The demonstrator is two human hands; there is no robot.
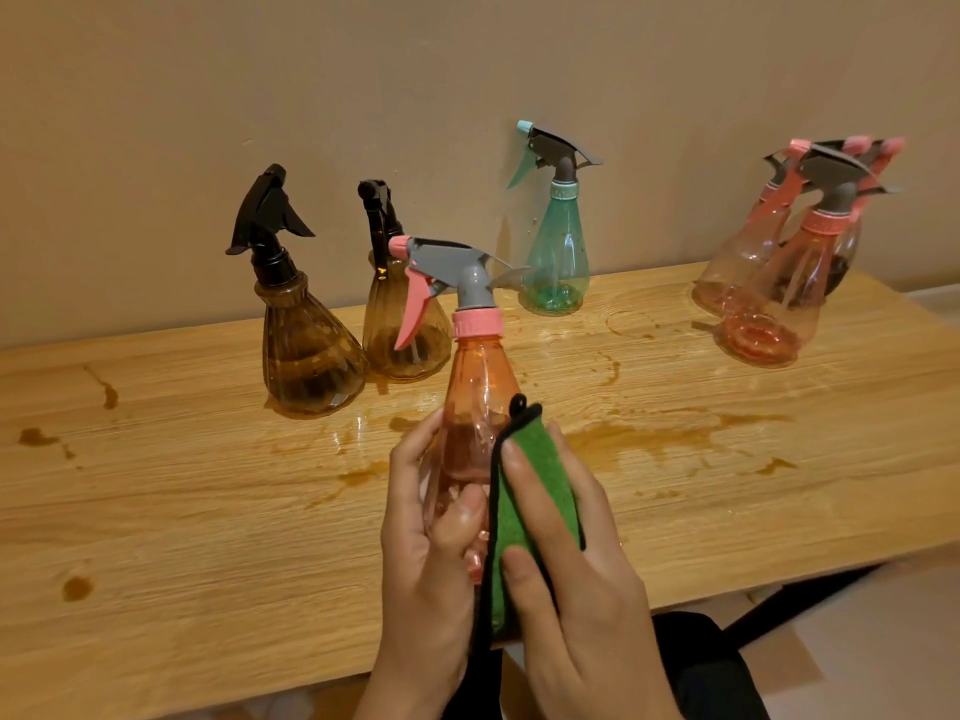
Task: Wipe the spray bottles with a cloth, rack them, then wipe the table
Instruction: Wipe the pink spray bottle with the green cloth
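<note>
1. The long pale wooden table [182, 511], streaked with brown spills, spans the view.
2. Two amber ribbed spray bottles [306, 350], a teal spray bottle [558, 262] and a cluster of pink bottles [779, 288] stand at the back; no rack shows.
3. The translucent pink spray bottle [475, 407] hangs over the near edge, long axis roughly upright, nozzle pointing left, between both hands.
4. The left hand [421, 553] grips its lower body; the right hand [582, 579] clamps the cloth to its right flank.
5. The green black-edged cloth [530, 491] covers that flank only; the left side looks unwiped.
</note>
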